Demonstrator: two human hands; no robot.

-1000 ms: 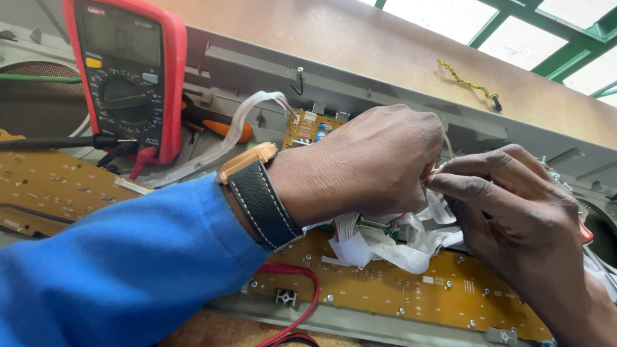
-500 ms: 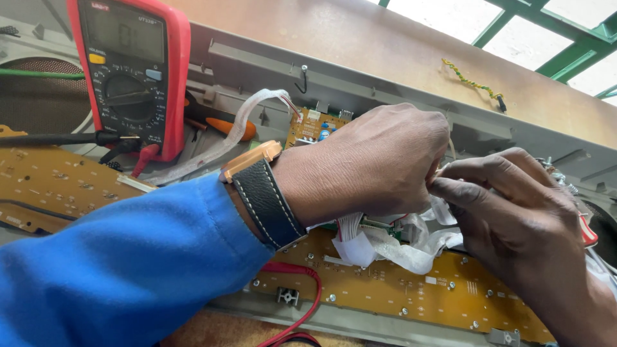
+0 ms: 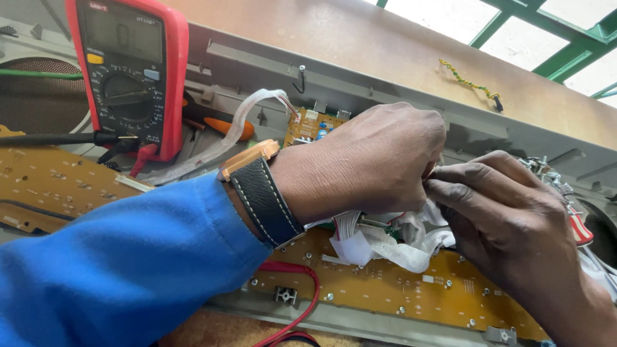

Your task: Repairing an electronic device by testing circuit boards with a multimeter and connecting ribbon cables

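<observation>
Nearest, the left hand (image 3: 366, 160), in a blue fabric sleeve (image 3: 116, 270) with a black stitched leather watch strap (image 3: 263, 199), arches knuckles-up, fingers curled down, meeting the right hand (image 3: 508, 225) fingertip to fingertip; both pinch into the crumpled white flat ribbon cables (image 3: 385, 244), exact grasp hidden. Cables lie under the hands on the long yellow-brown circuit board (image 3: 398, 289), red wire (image 3: 302, 302) looping near its front edge. Farther left, a red-cased digital multimeter (image 3: 128, 71) leans on the grey plastic housing (image 3: 360, 77).
</observation>
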